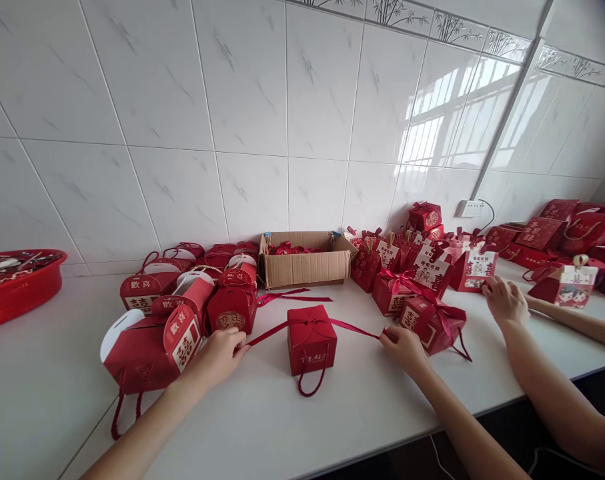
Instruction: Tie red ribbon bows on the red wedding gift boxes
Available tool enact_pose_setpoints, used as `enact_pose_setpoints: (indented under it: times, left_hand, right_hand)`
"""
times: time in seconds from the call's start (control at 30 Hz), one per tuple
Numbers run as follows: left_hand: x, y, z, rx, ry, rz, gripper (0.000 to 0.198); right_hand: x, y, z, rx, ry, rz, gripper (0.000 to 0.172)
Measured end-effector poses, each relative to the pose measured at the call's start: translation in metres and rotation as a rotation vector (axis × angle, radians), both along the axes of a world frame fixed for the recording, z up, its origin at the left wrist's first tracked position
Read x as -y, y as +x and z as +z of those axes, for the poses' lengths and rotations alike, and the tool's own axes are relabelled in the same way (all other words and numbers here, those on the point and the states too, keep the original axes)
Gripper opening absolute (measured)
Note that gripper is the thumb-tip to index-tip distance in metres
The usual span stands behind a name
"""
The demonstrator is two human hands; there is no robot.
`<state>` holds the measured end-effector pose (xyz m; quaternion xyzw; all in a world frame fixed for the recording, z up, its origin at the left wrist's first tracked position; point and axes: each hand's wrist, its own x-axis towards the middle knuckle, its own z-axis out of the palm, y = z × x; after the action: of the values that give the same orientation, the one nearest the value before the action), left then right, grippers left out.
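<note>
A small red gift box (312, 340) stands upright on the white table, with a rope handle hanging down its front. Dark red ribbon (355, 327) crosses its top, gathered at a knot in the middle. My left hand (221, 353) pinches one ribbon end to the left of the box. To the right, my right hand (405, 347) pinches the other end, and the ribbon runs nearly taut between both hands. Beside my right hand sits a red box tied with a bow (435, 323). A larger red box with rope handles (152, 350) lies close to my left hand.
Behind stands an open cardboard box (305, 268) with red pieces inside. Several red gift boxes crowd both sides. A red basin (22, 293) is at far left. Another person's hand (506, 301) rests by a red box (475, 270) on the right.
</note>
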<state>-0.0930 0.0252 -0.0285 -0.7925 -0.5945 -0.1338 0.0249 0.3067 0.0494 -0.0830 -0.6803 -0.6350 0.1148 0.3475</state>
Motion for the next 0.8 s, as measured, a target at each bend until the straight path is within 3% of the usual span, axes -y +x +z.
enact_pose_setpoints:
  times: [0.23,0.43,0.53,0.67,0.8]
  left_hand:
    - [0.008,-0.006,0.007,-0.01,-0.018,0.019,0.026]
    - [0.02,0.002,0.02,-0.033,0.004,-0.042,0.017]
    - [0.02,0.015,0.028,0.155,-0.013,-0.111,0.022]
    - [0.004,0.044,0.033,0.746,-0.129,-0.107,0.029]
    - [-0.017,0.072,0.027,0.933,-0.229,-0.026,0.039]
  right_hand:
    - [0.004,0.006,0.008,0.021,0.027,-0.048,0.024]
    - [0.011,-0.006,0.016,0.027,0.034,0.062,0.015]
    - [0.013,-0.02,0.026,-0.016,0.08,0.1,0.024]
    - [0.008,-0.052,0.045,-0.132,0.123,0.224,0.031]
    - [-0.006,-0.085,0.054,-0.31,0.054,0.377,0.034]
